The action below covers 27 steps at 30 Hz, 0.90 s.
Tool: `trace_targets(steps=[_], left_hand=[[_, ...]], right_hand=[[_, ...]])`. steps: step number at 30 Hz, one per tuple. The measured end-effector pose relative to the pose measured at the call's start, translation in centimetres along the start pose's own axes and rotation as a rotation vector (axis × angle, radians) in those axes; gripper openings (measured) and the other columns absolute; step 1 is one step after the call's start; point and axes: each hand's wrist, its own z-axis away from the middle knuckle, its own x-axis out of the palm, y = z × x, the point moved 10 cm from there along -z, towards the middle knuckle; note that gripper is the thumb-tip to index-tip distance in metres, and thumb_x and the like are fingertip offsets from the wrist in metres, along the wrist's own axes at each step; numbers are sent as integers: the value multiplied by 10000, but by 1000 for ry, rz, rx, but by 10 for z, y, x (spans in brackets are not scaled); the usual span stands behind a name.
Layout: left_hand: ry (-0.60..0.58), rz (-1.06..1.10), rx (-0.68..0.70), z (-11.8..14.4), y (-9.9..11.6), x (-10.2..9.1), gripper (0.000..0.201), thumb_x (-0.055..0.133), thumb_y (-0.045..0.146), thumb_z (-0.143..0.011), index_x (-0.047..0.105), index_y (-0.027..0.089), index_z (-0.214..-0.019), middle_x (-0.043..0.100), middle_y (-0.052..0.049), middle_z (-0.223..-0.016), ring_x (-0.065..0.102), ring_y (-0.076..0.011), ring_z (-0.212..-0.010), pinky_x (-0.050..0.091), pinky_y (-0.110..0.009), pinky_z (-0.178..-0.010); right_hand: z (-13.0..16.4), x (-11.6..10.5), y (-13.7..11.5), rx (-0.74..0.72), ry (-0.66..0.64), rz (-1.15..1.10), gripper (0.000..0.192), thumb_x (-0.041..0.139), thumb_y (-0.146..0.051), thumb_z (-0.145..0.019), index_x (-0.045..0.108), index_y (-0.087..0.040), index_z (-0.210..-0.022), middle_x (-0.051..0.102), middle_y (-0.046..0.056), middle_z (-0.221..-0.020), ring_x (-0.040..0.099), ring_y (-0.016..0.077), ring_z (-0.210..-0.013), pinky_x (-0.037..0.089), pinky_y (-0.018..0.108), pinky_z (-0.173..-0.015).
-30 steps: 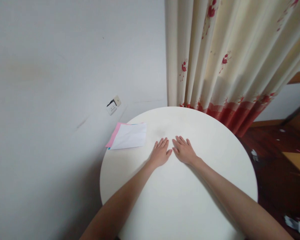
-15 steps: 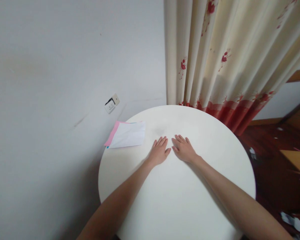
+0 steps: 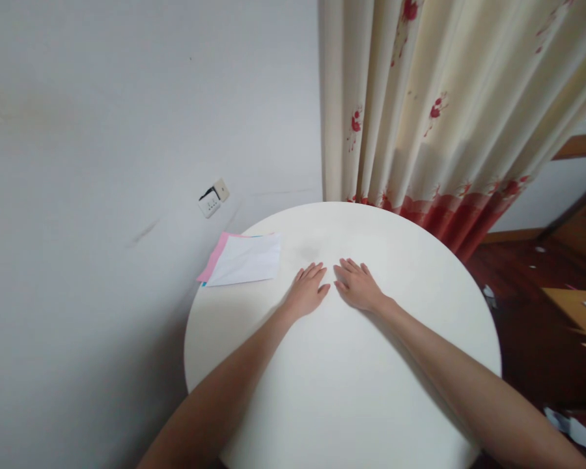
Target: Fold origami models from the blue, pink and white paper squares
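Observation:
My left hand [image 3: 306, 292] lies flat, palm down, on a round white table [image 3: 351, 397], fingers slightly apart and holding nothing. My right hand [image 3: 357, 286] rests flat right beside it, the two thumbs almost touching. A small stack of paper sheets [image 3: 243, 259], white on top with pink and blue edges showing beneath, lies at the table's far left rim, a short way left of my left hand.
A grey wall with a loose white socket [image 3: 209, 199] stands behind the table at left. A cream curtain [image 3: 420, 111] with red flower print hangs behind it at right. Dark wooden floor with scattered scraps [image 3: 542, 326] lies to the right.
Both hands stay flat on the table in the same pose. The view has shifted slightly, so everything sits a little lower-left in the picture.

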Motion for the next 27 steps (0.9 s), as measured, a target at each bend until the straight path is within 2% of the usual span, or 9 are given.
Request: trace_targets(steps=[7,12,15,18,23,27], left_hand=[[61,35,-3,-1,-7,-9,447,494,291,-918,517,199,-1354,493,-88,-1454,404,-222,-1371,269,-435,-1155],[129,-69,-141,4,-30,-27,490,506,186,-866,512,225,-1355,483,-75,-1462,374,-241,-1389,219,-514,-1170],[163,-114,-240,7,-47,-36,498,467,177,-862,504,218,-1357,480,-76,-1463,381,-250,-1380,247,-534,-1157],[195,-148,-332,9,-65,-41,534,445,187,-861,456,216,-1394,443,-91,-1487,352,-267,-1395,251,-562,-1147],[197,-215,-483,16,-95,-46,730,455,136,-799,272,180,-1505,277,-149,-1571,134,-358,-1472,138,-653,-1138],[129,-189,-514,21,-108,-41,744,434,150,-808,216,111,-1518,279,-210,-1557,181,-396,-1452,242,-607,-1118]], right_hand=[[2,0,-2,-12,-8,32,493,381,-366,-969,412,-192,-1429,299,132,-1566,243,301,-1445,214,548,-1136],[3,2,-2,-35,-10,40,482,376,-368,-969,427,-192,-1414,307,139,-1561,250,314,-1442,227,563,-1129],[2,4,-1,-37,-22,37,479,375,-370,-969,430,-198,-1412,306,135,-1562,253,318,-1441,229,565,-1129],[2,4,0,-39,-23,35,468,380,-370,-969,440,-207,-1403,310,126,-1562,252,315,-1441,227,560,-1129],[3,2,-1,-31,-22,19,468,387,-355,-964,443,-207,-1405,311,122,-1562,251,313,-1441,214,555,-1132],[4,1,-2,-23,-27,10,480,388,-359,-960,445,-194,-1407,306,131,-1563,242,320,-1443,207,553,-1132]])
